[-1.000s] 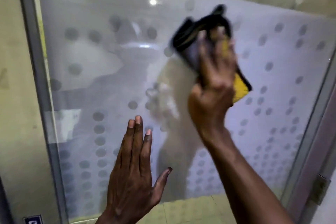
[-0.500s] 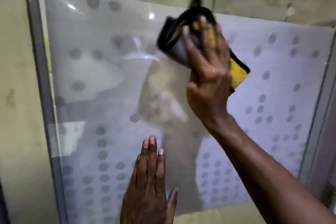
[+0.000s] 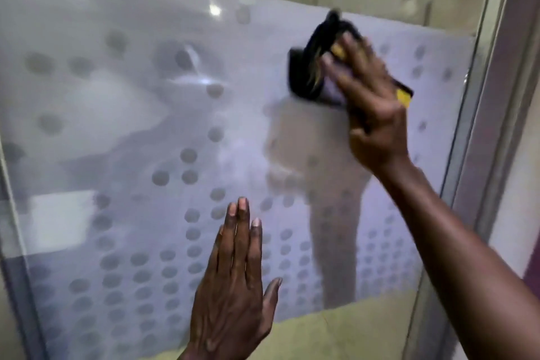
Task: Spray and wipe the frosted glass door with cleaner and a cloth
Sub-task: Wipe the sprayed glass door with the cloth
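Metal frame post (image 3: 493, 114) at right edge (vertical, grey); pale tiled floor (image 3: 336, 336) visible below frosting.

cloth (image 3: 306, 73) motion-blurred, partly hidden under right hand (image 3: 377, 114)

Both forearms bare, no sleeves; left hand (image 3: 233, 295) and right hand (image 3: 377, 114) ungloved.

Frosted glass door (image 3: 140, 131), dotted, fills the view. Cloth (image 3: 309, 73) pressed flat near its top right corner, blurred, probably black and yellow; an open left hand (image 3: 233, 295) rests near the bottom edge.
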